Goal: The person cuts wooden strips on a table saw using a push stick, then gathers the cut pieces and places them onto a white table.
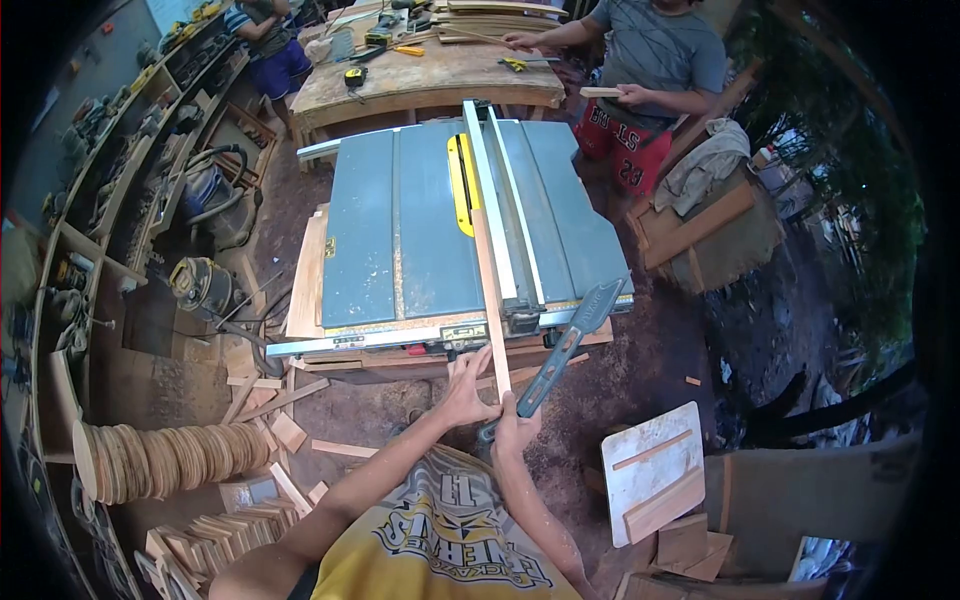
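Note:
A long thin wooden strip [488, 270] lies lengthwise on the grey table saw [400, 230], beside the metal fence [490, 190] and right of the yellow blade guard [460, 185]. My left hand [467, 390] holds the strip's near end at the saw's front edge, fingers spread along it. My right hand [513, 425] grips the handle of a grey push stick [565, 340] that angles up to the right toward the saw's front right corner.
Two people stand at a wooden workbench [430, 75] beyond the saw. Shelves with tools [110, 180] line the left wall. A stack of round wooden discs [170, 460], offcuts [290, 430] and a white board [655, 480] lie on the dirt floor.

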Demonstrator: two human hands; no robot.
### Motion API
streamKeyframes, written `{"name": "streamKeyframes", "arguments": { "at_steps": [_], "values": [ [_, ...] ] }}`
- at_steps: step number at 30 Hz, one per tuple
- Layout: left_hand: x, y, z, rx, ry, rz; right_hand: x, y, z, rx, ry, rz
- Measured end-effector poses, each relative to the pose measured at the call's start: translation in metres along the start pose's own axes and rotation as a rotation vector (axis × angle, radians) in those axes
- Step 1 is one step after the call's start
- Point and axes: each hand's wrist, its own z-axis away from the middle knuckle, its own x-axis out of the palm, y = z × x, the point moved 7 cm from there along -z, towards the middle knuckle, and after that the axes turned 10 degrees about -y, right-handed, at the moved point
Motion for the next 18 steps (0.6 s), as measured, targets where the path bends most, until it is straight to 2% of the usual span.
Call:
{"name": "streamKeyframes", "arguments": {
  "at_steps": [6, 9, 18],
  "values": [
    [-0.013, 0.001, -0.014, -0.001, 0.020, -0.099, 0.016, 0.000, -0.013, 0.064, -0.015, 0.054],
    [-0.020, 0.004, -0.021, -0.039, -0.010, -0.136, 0.025, -0.014, -0.015, 0.022, -0.003, -0.001],
    [-0.031, 0.003, -0.038, -0.092, -0.048, -0.248, 0.032, -0.002, -0.036, 0.045, -0.020, 0.198]
  ]
}}
